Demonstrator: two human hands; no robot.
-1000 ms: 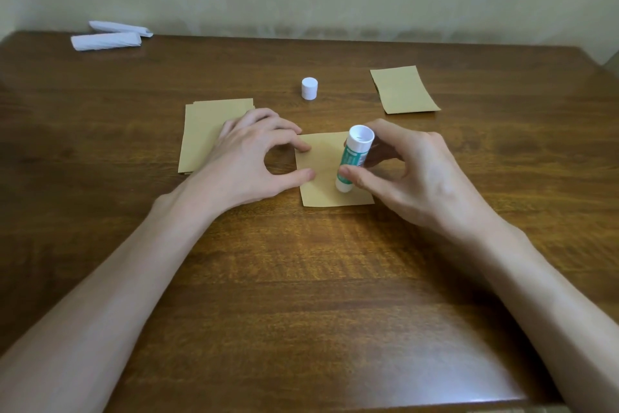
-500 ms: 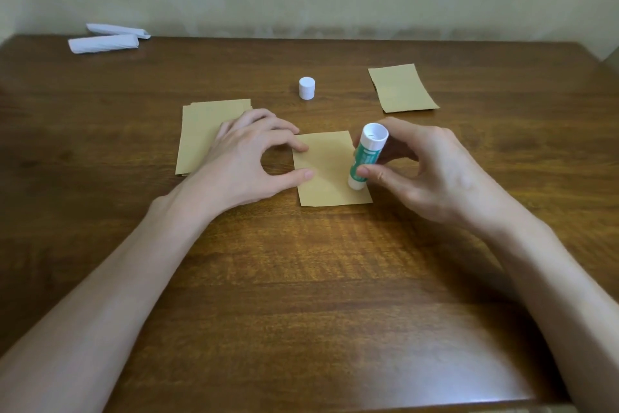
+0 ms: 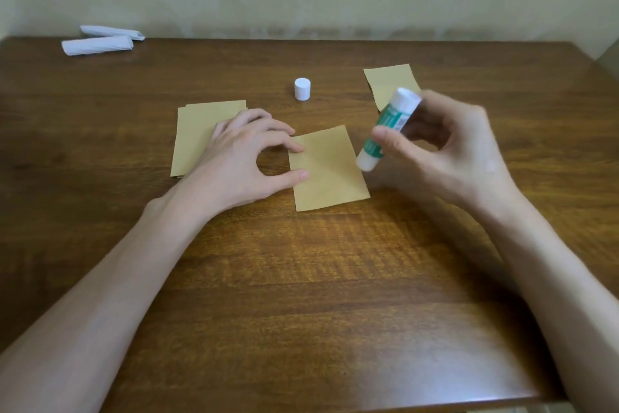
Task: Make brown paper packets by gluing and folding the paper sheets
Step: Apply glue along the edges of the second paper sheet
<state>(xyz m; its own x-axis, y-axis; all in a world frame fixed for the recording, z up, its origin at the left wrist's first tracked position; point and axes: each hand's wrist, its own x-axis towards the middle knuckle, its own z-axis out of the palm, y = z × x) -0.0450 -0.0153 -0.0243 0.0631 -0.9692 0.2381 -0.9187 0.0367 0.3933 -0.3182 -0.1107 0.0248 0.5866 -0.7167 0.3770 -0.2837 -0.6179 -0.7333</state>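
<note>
A small brown paper sheet (image 3: 330, 168) lies flat on the wooden table (image 3: 301, 278) in the middle. My left hand (image 3: 241, 164) presses its left edge with the index fingertip and thumb tip. My right hand (image 3: 445, 151) grips a green and white glue stick (image 3: 385, 131), tilted and blurred, its lower end just past the sheet's right edge. The glue's white cap (image 3: 302, 88) stands behind the sheet. A stack of brown sheets (image 3: 197, 134) lies to the left, partly under my left hand. One more brown piece (image 3: 388, 84) lies at the back right.
Two white rolled paper pieces (image 3: 100, 40) lie at the table's far left corner by the wall. The table's front edge runs along the bottom of the view, and its right edge shows at the far right.
My right hand has lifted the glue stick off the sheet's right edge and moved it up and to the right. My left hand has stayed on the sheet's left edge.
</note>
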